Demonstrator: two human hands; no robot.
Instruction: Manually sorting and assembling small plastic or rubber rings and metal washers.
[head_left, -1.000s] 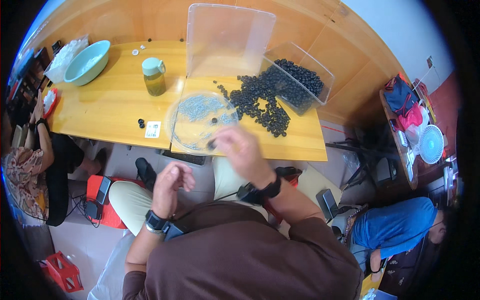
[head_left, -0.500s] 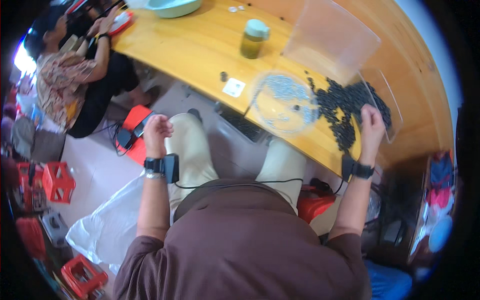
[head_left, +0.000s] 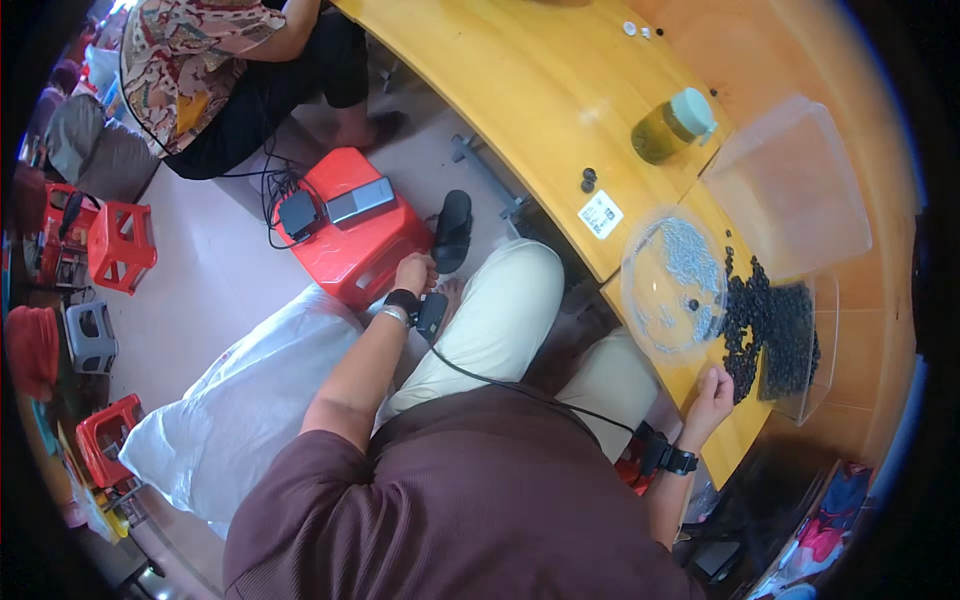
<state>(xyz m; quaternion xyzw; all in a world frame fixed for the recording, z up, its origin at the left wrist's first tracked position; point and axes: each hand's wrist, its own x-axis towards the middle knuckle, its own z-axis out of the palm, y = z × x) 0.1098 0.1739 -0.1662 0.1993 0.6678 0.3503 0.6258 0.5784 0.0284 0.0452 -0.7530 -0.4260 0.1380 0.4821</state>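
Note:
My left hand hangs beside my left knee, next to the red stool. Its fingers are curled closed, and whatever may be inside is hidden. My right hand is at the table's near edge, beside a heap of small black pieces. Thumb and fingers are pressed together there; I cannot make out anything in them. Left of the heap lies a round clear tray with many small silvery pieces and one black piece inside. A clear plastic bin lies tipped around part of the heap.
Another clear container stands behind the heap. A lidded jar of greenish liquid and a white printed card are on the yellow table. A large whitish plastic bag rests on the floor. Another person sits at far left.
My view has turned left, so the table shows further right. My right hand has drawn back from the heap toward the near edge. My left hand has lowered beside the knee.

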